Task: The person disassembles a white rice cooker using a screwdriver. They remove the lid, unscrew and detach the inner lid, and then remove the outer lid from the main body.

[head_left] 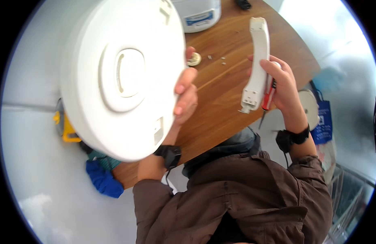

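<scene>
In my left hand (187,95) is a large round white plastic part (88,118), its fingers curled over the right edge. An oval raised recess sits in the middle of its face, and small notches show near its rim. My right hand (283,83) is closed around a curved white plastic piece (259,61), shaped like a handle, held upright with a small tab at its lower end. Against the same palm lies a screwdriver (269,95) with a red and black handle, its thin shaft pointing down. Both parts are above the wooden table (216,93), apart from each other.
A small cream round part (194,59) and several tiny pieces (223,63) lie on the table. Beyond them stands a whitish container (200,20), with a black object (243,4) near it. A blue bag (322,122) is at the right; blue cloth (102,179) shows lower left.
</scene>
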Demonstrator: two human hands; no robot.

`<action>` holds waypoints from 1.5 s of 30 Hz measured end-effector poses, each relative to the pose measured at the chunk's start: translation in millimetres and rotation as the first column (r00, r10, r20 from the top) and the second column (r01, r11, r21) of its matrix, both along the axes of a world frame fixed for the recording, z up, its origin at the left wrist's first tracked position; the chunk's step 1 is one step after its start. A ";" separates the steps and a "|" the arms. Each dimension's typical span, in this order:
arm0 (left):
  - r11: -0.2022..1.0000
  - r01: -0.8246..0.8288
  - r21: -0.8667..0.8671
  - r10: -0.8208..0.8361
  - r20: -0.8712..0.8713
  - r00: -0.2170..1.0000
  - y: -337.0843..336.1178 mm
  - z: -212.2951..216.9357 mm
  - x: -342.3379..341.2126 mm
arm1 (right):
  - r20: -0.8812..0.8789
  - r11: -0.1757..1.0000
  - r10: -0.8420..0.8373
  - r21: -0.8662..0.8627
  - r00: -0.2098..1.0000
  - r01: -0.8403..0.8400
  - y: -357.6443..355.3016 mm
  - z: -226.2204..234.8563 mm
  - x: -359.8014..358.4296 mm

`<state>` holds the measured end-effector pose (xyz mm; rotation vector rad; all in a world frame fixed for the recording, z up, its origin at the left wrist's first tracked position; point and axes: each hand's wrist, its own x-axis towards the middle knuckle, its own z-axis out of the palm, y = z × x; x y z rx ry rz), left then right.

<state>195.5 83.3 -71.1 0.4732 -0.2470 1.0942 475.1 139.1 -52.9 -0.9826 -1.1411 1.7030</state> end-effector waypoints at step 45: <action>0.656 -0.704 0.270 0.399 -0.917 0.021 166.0 -89.5 220.5 | 0.928 0.901 -0.298 0.351 0.224 -0.255 208.6 25.9 174.5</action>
